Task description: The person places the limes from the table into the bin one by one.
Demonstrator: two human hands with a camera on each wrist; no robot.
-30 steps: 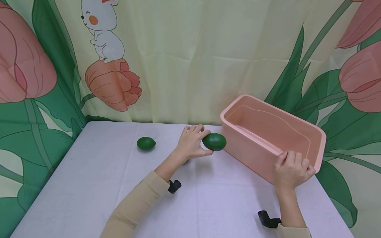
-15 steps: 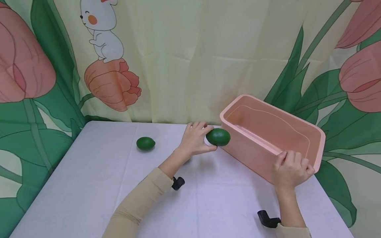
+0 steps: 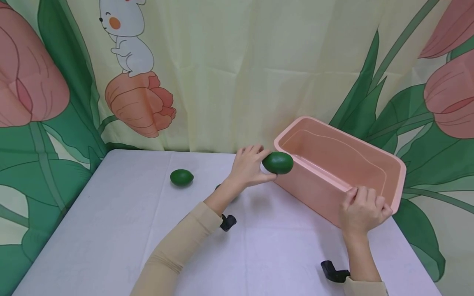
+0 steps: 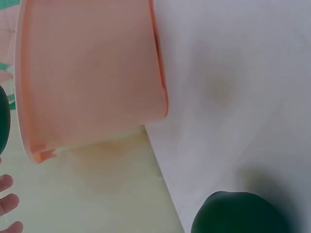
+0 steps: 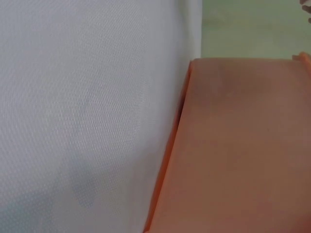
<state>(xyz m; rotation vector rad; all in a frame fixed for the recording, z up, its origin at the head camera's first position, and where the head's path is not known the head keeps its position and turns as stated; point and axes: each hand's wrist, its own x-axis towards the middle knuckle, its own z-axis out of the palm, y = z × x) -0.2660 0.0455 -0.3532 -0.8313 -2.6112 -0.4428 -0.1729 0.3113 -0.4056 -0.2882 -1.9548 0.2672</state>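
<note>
My left hand [image 3: 252,167] pinches a dark green lime [image 3: 278,163] between thumb and fingers, up off the table. In the head view this lime overlaps the near left corner of a pink plastic bin [image 3: 307,187]. With curled fingers my right hand [image 3: 363,209] grips the bin's front rim close to its right corner. The left wrist view catches only the edge of the held lime [image 4: 4,119] and a few fingertips [image 4: 8,203]. Close-up, the right wrist view shows the bin's side wall [image 5: 238,145]; the right hand is out of that picture.
A second lime [image 3: 182,177] lies on the white tablecloth [image 3: 111,230] at the back left. Another green fruit [image 4: 238,216] rests on the cloth, mostly hidden behind the left wrist in the head view. A printed curtain [image 3: 222,74] hangs right behind the table.
My left hand has carried the lime up and to the right, closer to the bin's rim. The right hand and the bin have stayed in place.
</note>
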